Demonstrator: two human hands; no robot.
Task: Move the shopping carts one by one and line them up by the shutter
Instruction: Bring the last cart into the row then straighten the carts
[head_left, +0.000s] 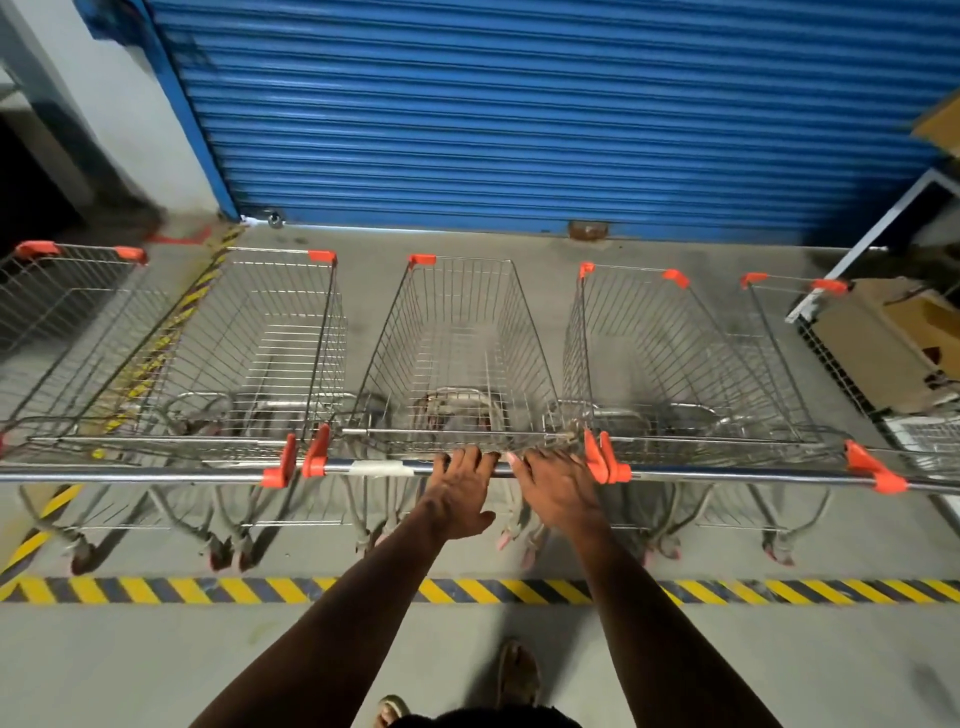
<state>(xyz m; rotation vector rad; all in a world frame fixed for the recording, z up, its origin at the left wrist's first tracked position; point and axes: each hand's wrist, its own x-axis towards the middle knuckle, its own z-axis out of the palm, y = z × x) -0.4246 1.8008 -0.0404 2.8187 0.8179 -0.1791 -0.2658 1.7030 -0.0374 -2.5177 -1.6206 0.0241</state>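
Note:
Several wire shopping carts with orange corner caps stand side by side, noses toward the blue roller shutter (519, 114). The middle cart (457, 343) is directly in front of me. Both my hands rest on its steel handle bar (374, 467). My left hand (460, 491) lies over the bar with fingers curled across it, thumb spread. My right hand (558, 488) sits just to its right, close to the orange end cap, fingers over the bar. Neighbouring carts flank it: one on the left (260, 338) and one on the right (670, 353), almost touching at the handles.
A yellow-and-black hazard stripe (467, 591) runs across the floor behind the cart wheels. Cardboard boxes (883, 343) and a white frame (857, 254) crowd the right side. A white wall (119, 104) stands left of the shutter. My sandalled foot (517, 670) is below.

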